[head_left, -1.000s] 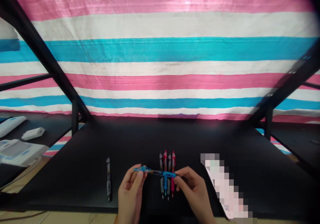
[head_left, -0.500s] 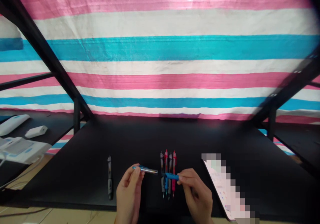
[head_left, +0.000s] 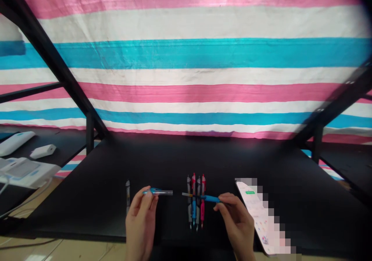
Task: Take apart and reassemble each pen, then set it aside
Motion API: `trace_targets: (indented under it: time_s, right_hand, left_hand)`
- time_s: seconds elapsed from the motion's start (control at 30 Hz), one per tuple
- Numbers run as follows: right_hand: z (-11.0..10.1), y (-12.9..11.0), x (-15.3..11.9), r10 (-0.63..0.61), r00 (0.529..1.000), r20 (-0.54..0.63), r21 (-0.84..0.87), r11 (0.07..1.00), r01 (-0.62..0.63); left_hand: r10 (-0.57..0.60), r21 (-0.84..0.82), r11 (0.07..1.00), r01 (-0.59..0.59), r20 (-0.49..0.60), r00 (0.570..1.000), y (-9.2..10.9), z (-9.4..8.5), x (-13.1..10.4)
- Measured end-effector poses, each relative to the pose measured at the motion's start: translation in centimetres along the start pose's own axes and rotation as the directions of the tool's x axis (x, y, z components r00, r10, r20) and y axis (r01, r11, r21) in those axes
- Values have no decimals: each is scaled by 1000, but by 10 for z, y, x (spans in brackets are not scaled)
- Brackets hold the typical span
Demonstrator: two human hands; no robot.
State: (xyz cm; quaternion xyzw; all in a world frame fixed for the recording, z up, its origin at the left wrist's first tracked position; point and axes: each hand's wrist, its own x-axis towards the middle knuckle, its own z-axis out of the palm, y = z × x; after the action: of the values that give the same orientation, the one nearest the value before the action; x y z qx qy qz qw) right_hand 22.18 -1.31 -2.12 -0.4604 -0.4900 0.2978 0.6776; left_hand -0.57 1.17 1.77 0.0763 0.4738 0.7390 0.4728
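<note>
1. Left hand [head_left: 142,212] pinches a clear pen barrel [head_left: 164,193], lower frame, left of centre.
2. Right hand [head_left: 236,214] pinches a blue pen grip [head_left: 211,199] — refill [head_left: 186,194] protruding — right of centre.
3. Four retractable pens [head_left: 194,210] lie side by side, lower centre.

Black tabletop [head_left: 162,156] bearing four pens [head_left: 194,210] side by side, lone pen [head_left: 128,195] leftward, partly pixelated phone [head_left: 260,214] rightward

A clear, blue-clipped pen barrel [head_left: 165,193] is held crosswise, apart from a blue grip [head_left: 211,198] with protruding refill [head_left: 186,194].
</note>
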Motion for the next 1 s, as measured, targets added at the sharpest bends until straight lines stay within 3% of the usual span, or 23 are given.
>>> trace_targets:
  time_s: [0.5,0.73,1.0]
  right_hand:
    - [1,-9,1,-31,999,32,36,999,30]
    - [5,-13,3,-102,990,94,-9,995,104]
    - [14,-19,9,-219,952,215,-155,955,254]
  left_hand:
    - [-43,51,998,39,77,996,-8,-1,-8]
    - [-72,63,996,66,101,992,-9,4,-14]
    - [-117,130,988,87,243,963,-23,6,-24]
